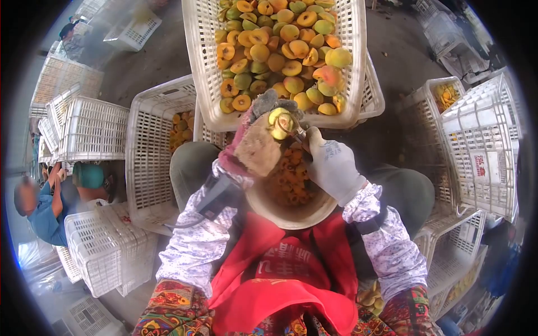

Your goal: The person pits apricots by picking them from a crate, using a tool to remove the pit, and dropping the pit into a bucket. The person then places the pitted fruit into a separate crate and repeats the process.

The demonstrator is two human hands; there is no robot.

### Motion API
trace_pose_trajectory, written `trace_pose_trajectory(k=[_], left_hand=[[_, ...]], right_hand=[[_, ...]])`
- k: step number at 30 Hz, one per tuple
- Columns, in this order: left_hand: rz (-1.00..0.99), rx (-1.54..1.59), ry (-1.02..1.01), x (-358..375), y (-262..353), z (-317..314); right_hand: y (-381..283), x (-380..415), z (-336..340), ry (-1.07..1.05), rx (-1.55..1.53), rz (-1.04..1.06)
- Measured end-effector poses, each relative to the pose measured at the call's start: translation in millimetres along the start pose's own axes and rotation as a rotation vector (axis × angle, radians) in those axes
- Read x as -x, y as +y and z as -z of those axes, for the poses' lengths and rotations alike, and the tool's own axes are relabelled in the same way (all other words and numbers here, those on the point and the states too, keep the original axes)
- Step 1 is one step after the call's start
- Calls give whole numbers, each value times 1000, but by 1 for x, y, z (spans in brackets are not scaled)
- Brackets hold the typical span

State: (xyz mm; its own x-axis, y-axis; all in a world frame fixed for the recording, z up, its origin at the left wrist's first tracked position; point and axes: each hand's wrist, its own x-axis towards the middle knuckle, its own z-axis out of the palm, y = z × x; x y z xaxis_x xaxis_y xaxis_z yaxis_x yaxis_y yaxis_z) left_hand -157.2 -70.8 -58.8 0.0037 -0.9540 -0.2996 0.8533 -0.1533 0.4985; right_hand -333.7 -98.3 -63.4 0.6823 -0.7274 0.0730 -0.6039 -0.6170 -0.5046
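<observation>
My left hand (253, 137), in a worn pink and grey glove with a brown patch, is closed round a pale yellow-green peach half (278, 119). A pitting knife with a curved metal loop (298, 133) is gripped in my right hand (335, 168), which wears a white glove. Its loop rests against the fruit's cut face. Below both hands, a pale bucket (291, 220) stands between my knees, with orange-brown pits or scraps (291, 179) inside. Directly ahead, a white crate (203, 73) holds many halved peaches (280, 47), green to orange.
Another white crate (147, 168) with fruit stands by my left knee. Stacked crates (92, 129) rise further left, near a seated person in blue (47, 215). More stacked crates (482, 162) line the right side. A red apron (286, 302) covers my lap.
</observation>
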Motion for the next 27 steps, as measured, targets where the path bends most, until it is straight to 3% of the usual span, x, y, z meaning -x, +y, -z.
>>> trace_pose_trajectory(k=[2, 4, 6, 7, 8, 10, 12, 14, 17, 20, 21, 23, 24, 25, 26, 27], left_hand=[[-186, -165, 24, 0, -6, -12], [-166, -115, 131, -1, -11, -21], [-174, -91, 202, -4, -15, -16], [-240, -79, 49, -11, -20, 7], [-239, -82, 51, -10, -18, 10], [-426, -393, -290, -3, -12, 10], [-406, -504, -228, 1, 1, 2], [-171, -393, -257, -7, 12, 1], [-113, -161, -98, -11, 4, 13], [-168, -362, 19, -11, -2, 5], [-97, -355, 196, -9, -2, -2], [-98, -240, 139, -6, 0, -18], [-96, -132, 81, -7, 0, -23], [-114, -191, 148, -7, 0, -27], [-111, -193, 150, -7, -1, -29], [-166, -206, 124, -5, -2, -29]], right_hand=[[-6, 0, -6, 11, 35, -18], [-12, -4, -9, -99, -76, -188], [6, 0, -31, -2, -184, -57], [12, 0, -40, 96, -298, 71], [6, -4, -30, 96, -302, 70], [-6, -9, -9, 27, -393, 91], [-2, -5, -11, 50, -405, 76], [-1, -6, -6, 76, -410, 58], [-2, -2, 8, 91, -190, 81], [-10, 0, -1, -8, -264, 7], [-8, 1, -10, 50, -421, 49], [-11, -3, -7, 111, -570, 92], [-13, -5, 0, 14, -627, 55], [-18, -7, 9, -85, -686, 17], [-21, -8, 15, -85, -689, 14], [-25, -8, 21, -222, -753, -146]])
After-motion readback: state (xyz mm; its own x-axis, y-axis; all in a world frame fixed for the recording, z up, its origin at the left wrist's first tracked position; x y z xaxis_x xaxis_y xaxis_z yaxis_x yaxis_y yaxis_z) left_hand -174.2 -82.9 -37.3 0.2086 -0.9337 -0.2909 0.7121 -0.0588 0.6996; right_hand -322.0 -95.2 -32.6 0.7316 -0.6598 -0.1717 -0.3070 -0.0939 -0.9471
